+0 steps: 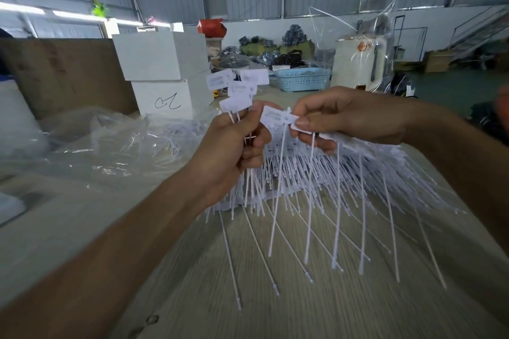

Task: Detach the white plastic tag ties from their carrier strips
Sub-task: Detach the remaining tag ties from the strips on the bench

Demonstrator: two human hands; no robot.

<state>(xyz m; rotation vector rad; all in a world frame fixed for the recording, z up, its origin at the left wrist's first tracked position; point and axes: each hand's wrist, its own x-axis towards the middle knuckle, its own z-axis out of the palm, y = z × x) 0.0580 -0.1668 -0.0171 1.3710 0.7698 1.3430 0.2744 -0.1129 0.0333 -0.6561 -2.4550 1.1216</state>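
My left hand (234, 143) is clamped round a bunch of freed white plastic tag ties (239, 91), flags up, tails hanging. My right hand (338, 121) pinches the white carrier strip (349, 143), its ties dangling above the pale wooden table (303, 311). Between my hands is the next flat tag (275, 117); I'd say it wants a sharp twist to snap it off. More ties lie heaped (316, 170) behind.

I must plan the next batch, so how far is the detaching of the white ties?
Done: the left hand grips a small bunch of detached white plastic tag ties. In hand: the right hand pinches a white plastic carrier strip with ties attached. Left: a large pile of white ties on the pale wooden table.
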